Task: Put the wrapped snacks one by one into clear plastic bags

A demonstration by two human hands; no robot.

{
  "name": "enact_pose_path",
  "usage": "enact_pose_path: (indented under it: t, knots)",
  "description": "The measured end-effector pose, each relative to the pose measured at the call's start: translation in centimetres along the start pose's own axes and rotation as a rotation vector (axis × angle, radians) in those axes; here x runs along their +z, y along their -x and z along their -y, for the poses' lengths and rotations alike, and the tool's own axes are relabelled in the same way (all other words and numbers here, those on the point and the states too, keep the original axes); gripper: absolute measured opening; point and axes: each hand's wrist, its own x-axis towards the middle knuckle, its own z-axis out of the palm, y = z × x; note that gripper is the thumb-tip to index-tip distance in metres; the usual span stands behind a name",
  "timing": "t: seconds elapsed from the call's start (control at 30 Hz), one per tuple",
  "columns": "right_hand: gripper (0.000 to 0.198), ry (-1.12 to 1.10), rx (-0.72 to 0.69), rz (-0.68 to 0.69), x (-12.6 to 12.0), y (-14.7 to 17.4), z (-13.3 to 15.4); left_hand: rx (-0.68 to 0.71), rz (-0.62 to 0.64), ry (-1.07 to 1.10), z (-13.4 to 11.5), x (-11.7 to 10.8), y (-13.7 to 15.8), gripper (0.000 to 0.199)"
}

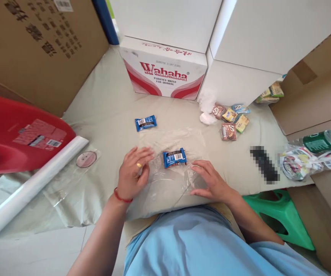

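A small blue-wrapped snack (pixel 174 158) with a white barcode label lies in front of me on a sheet of clear plastic film (pixel 165 184). To its left is my left hand (pixel 135 168), fingers stretched out near the film's left side. On the other side, my right hand (pixel 208 179) has its thumb and fingers apart by the film's right edge. Neither hand touches the snack, and nothing shows in either one. A second blue-wrapped snack (pixel 145 123) lies farther back, left of centre.
A roll of plastic film (pixel 33 191) and a red jug (pixel 24 134) are at left. Behind stands a Wahaha carton (pixel 165 74). Several small snack packets (pixel 230 119) lie back right, with plastic bottles (pixel 323 142) at far right. A green stool (pixel 283 218) stands below.
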Motion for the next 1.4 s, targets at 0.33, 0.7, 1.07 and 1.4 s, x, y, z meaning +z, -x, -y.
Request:
enact_pose_path:
  t: [0.33,0.7,1.07,1.4]
  knots:
    - [0.022,-0.078,0.016,0.037,1.0,1.6,-2.4,0.076,0.380,-0.005,1.3,-1.0,5.9,0.045]
    - [0.016,-0.280,0.205,0.014,-4.0,-9.0,-5.3,-0.450,-0.114,0.163,0.5,2.2,1.7,0.037]
    - [0.028,0.315,0.380,-0.092,-3.3,-11.7,-5.6,-0.490,-0.488,-0.233,0.2,2.7,1.7,0.030]
    - [0.064,0.349,0.150,0.177,-0.7,-20.7,-4.6,0.118,-0.143,-0.383,-6.1,5.2,0.8,0.050]
